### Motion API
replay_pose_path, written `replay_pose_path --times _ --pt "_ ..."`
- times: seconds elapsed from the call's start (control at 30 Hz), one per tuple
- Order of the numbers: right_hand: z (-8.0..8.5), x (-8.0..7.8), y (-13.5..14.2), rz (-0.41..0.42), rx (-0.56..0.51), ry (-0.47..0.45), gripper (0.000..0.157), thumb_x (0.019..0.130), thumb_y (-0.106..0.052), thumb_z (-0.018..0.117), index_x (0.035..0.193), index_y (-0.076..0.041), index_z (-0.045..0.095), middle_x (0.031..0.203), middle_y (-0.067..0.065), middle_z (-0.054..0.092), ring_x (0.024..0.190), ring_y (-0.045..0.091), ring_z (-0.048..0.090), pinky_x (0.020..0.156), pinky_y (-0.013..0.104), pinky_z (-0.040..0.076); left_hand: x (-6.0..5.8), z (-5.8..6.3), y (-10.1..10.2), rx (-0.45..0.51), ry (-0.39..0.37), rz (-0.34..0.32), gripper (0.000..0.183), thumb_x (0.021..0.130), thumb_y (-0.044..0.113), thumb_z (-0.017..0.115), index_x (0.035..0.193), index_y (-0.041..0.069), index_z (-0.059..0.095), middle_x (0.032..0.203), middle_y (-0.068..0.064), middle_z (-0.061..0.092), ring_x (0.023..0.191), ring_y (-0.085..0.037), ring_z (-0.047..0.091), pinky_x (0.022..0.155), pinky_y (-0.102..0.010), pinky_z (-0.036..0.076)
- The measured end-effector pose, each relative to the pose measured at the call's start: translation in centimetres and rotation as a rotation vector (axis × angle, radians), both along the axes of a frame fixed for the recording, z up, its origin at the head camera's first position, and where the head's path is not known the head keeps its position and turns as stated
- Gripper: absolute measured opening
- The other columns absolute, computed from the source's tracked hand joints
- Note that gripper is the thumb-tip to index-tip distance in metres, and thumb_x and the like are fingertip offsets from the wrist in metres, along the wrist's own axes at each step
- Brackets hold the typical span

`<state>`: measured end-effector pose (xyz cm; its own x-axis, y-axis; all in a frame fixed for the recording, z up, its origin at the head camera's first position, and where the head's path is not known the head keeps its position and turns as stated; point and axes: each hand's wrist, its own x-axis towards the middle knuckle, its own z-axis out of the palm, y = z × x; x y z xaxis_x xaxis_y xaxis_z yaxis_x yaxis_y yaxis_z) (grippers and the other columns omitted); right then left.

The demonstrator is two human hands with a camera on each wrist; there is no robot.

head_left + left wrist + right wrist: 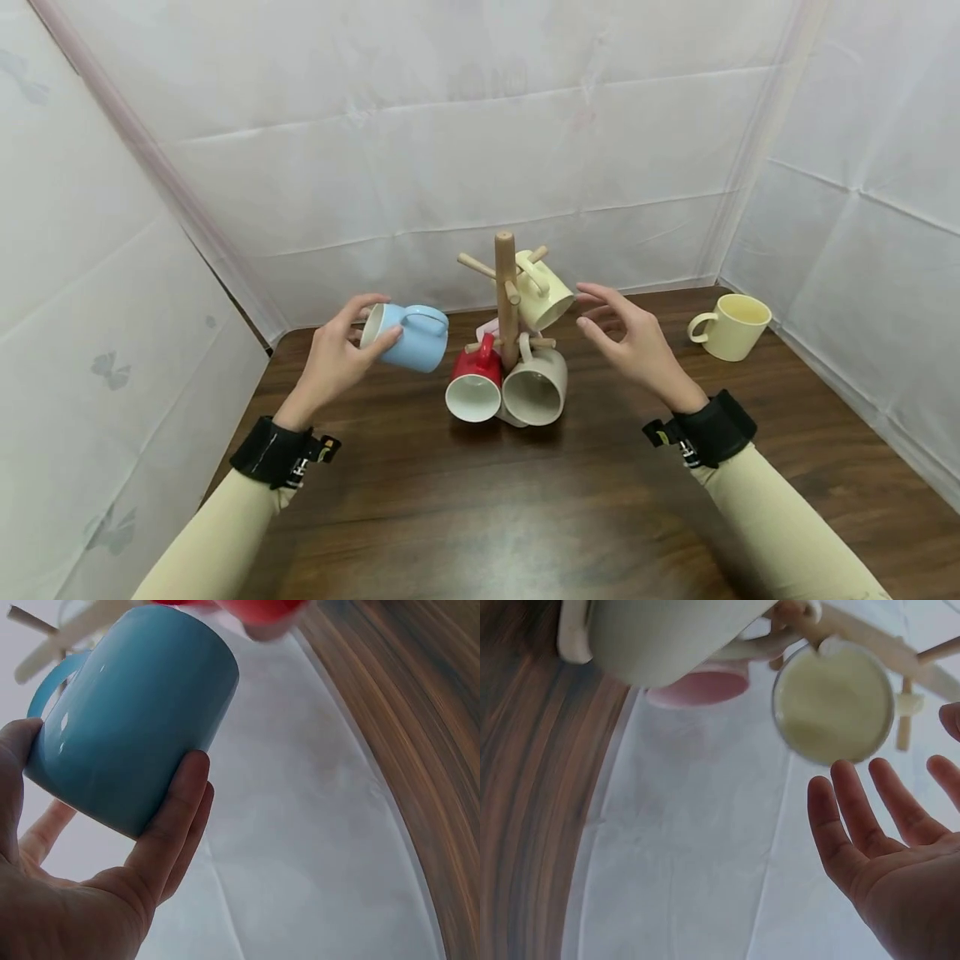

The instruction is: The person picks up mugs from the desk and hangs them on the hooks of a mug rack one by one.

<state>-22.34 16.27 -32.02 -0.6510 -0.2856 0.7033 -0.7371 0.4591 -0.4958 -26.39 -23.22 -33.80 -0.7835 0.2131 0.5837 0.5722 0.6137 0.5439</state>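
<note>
My left hand (339, 348) grips a light blue mug (417, 343) near its rim, tilted on its side with the handle up, left of a wooden mug tree (506, 292). In the left wrist view, thumb and fingers lie around the blue mug (142, 712). On the tree hang a pale yellow mug (551, 302) high up, a red mug (480, 375) and a beige mug (543, 375) lower down. My right hand (630, 337) is beside the hanging yellow mug, fingers spread and holding nothing; the right wrist view shows its fingertips close to that mug (834, 705).
A second pale yellow mug (738, 329) stands upright at the right of the dark wooden table (465, 508). Part of a pink mug (705, 686) shows behind the beige one in the right wrist view. White sheeting (480, 158) encloses the back and sides.
</note>
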Motion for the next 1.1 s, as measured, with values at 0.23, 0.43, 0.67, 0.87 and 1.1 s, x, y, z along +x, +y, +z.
replay_pose_path --times 0.23,0.43,0.67,0.87,1.1 --pt "0.3 0.6 -1.1 0.056 -0.029 0.009 0.047 0.084 0.000 0.063 0.128 -0.002 0.050 0.118 0.012 0.057 0.089 0.023 0.060 0.070 0.046 0.053 1.8 0.5 2.6 0.050 -0.006 -0.087 0.045 0.084 0.036 0.066 0.126 0.028 0.050 0.109 -0.003 0.062 0.074 -0.014 0.062 0.059 -0.038 0.053" --pt "0.4 0.8 -1.5 0.098 -0.042 0.003 0.051 0.081 0.001 0.066 0.130 -0.003 0.049 0.120 0.010 0.055 0.090 0.019 0.059 0.071 0.047 0.052 4.0 2.1 5.6 0.093 0.007 -0.150 0.044 0.086 0.025 0.066 0.126 0.019 0.051 0.112 -0.008 0.061 0.076 -0.016 0.063 0.060 -0.038 0.054" --pt "0.7 1.3 -2.4 0.168 -0.038 0.005 0.060 0.080 0.000 0.068 0.135 -0.007 0.045 0.124 0.009 0.052 0.094 0.021 0.057 0.073 0.046 0.052 6.3 4.2 7.8 0.144 -0.026 -0.190 0.041 0.085 0.015 0.066 0.123 0.014 0.052 0.111 -0.012 0.060 0.077 -0.017 0.062 0.061 -0.037 0.054" --pt "0.8 1.8 -3.2 0.234 -0.007 -0.007 0.068 0.077 -0.001 0.070 0.137 -0.002 0.039 0.127 0.011 0.049 0.098 0.022 0.056 0.074 0.043 0.052 6.9 4.5 8.6 0.204 -0.039 -0.214 0.041 0.086 0.015 0.065 0.124 0.014 0.051 0.108 -0.008 0.062 0.076 -0.018 0.062 0.062 -0.036 0.054" --pt "0.7 2.3 -4.2 0.300 -0.017 -0.010 0.083 0.071 -0.001 0.076 0.140 0.001 0.031 0.134 0.021 0.042 0.105 0.025 0.055 0.082 0.038 0.051 7.2 4.6 10.0 0.278 -0.050 -0.245 0.040 0.086 0.014 0.064 0.125 0.014 0.051 0.105 -0.011 0.062 0.076 -0.020 0.062 0.066 -0.041 0.054"
